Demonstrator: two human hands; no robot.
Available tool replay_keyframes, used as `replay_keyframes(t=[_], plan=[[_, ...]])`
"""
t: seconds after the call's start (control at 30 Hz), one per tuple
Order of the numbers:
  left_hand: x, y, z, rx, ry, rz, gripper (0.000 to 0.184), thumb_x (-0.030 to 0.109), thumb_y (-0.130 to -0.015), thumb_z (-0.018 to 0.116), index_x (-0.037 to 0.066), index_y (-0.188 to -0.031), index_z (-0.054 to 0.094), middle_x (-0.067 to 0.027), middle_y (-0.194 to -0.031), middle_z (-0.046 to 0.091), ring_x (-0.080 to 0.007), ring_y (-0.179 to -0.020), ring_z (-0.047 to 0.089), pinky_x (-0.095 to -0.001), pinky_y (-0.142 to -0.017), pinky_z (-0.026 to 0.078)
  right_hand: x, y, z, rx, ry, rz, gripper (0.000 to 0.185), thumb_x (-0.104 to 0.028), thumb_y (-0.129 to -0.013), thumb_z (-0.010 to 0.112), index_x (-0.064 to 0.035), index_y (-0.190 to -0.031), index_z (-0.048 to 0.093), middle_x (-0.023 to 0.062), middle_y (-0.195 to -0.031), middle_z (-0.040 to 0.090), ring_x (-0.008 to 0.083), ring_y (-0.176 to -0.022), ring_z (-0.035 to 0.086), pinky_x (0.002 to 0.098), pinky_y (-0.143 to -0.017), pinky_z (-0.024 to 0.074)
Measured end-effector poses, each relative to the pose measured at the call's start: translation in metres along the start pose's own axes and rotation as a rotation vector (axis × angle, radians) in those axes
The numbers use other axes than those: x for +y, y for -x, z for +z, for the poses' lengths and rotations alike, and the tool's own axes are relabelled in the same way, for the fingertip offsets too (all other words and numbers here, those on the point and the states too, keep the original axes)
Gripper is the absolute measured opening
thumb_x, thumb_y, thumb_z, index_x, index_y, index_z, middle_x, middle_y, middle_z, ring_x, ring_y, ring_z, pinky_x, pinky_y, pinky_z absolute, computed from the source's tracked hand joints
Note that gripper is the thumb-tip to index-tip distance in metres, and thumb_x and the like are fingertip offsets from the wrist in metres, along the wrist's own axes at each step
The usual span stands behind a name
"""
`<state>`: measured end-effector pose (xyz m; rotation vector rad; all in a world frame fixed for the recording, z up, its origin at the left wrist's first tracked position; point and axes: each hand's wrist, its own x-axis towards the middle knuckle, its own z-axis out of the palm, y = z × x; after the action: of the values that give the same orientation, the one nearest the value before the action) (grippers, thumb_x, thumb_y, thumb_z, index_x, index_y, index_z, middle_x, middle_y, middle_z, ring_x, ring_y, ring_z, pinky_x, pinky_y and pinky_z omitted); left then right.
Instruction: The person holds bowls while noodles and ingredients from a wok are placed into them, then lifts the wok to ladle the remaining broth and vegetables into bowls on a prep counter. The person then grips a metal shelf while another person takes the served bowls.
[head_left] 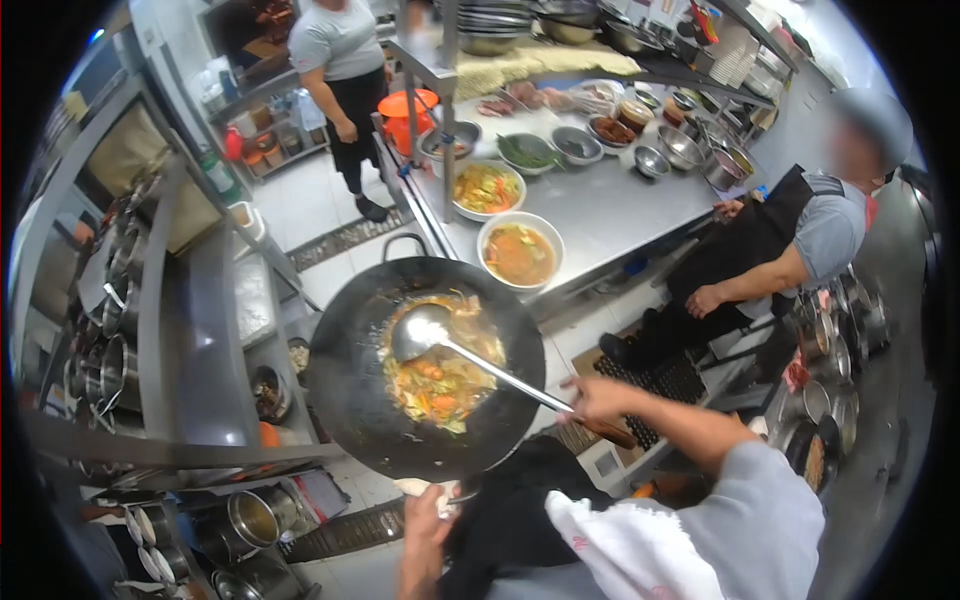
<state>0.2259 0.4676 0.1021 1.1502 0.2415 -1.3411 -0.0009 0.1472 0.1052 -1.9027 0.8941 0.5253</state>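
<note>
A large black wok (340, 370) hangs before me, tilted, with stewed vegetables and broth (435, 395) in its middle. My left hand (428, 518) is closed at its near edge, around the wok's handle with a pale cloth (425, 488) between. My right hand (602, 398) is wrapped round the handle of a long steel ladle (420, 332), whose bowl rests over the food, underside up. Just past the wok, on the counter's corner, stands a white bowl of orange soup with vegetables (520, 252). Behind it is another white bowl of vegetables (487, 188).
A steel counter (620, 220) bears several metal bowls, greens (528, 152) and sauces. One person (800, 240) stands at the right, another (340, 80) at the far left near an orange bucket (408, 115). Shelves with pots (120, 370) line my left; pans (820, 400) lie at right.
</note>
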Motion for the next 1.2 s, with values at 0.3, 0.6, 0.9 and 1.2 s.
replay_keyframes(t=[0.3, 0.6, 0.9, 1.2], plan=[[-0.011, -0.010, -0.016, -0.059, 0.113, 0.063, 0.016, 0.012, -0.097, 0.052, 0.002, -0.109, 0.055, -0.0114, -0.084, 0.063, -0.0179, -0.063, 0.062, -0.0286, -0.041, 0.046, -0.043, 0.054, 0.010, 0.374, 0.191, -0.105, 0.033, -0.028, -0.095, 0.056, -0.0046, -0.118, 0.060, 0.0247, -0.082, 0.068, 0.0436, -0.079, 0.067, 0.0491, -0.074, 0.0527], [0.005, 0.018, -0.018, -0.011, 0.159, 0.155, 0.011, 0.007, -0.094, 0.049, 0.003, -0.103, 0.053, -0.0123, -0.087, 0.060, -0.0170, -0.066, 0.060, -0.0244, -0.039, 0.039, -0.105, 0.051, -0.045, 0.408, 0.501, -0.261, 0.054, -0.012, -0.093, 0.053, -0.0009, -0.144, 0.040, 0.0316, -0.090, 0.065, 0.0471, -0.084, 0.064, 0.0521, -0.077, 0.0512], [0.019, -0.012, -0.035, 0.149, 0.051, 0.293, 0.007, 0.008, -0.093, 0.054, 0.002, -0.091, 0.055, -0.0114, -0.071, 0.060, -0.0148, -0.046, 0.050, -0.0258, -0.036, 0.033, -0.125, 0.017, 0.062, -0.295, -0.655, 0.057, 0.044, -0.019, -0.101, 0.051, -0.0085, -0.143, 0.041, 0.0047, -0.076, 0.055, 0.0118, -0.051, 0.048, 0.0276, -0.044, 0.0440], [0.028, 0.022, -0.068, 0.207, 0.164, 0.202, 0.016, 0.015, -0.096, 0.055, 0.002, -0.087, 0.054, -0.0133, -0.074, 0.061, -0.0149, -0.045, 0.046, -0.0263, -0.037, 0.032, -0.141, 0.040, 0.097, -0.772, -1.451, 0.221, 0.020, -0.010, -0.101, 0.050, -0.0099, -0.121, 0.051, -0.0029, -0.072, 0.043, -0.0005, -0.047, 0.034, 0.0144, -0.036, 0.0284]])
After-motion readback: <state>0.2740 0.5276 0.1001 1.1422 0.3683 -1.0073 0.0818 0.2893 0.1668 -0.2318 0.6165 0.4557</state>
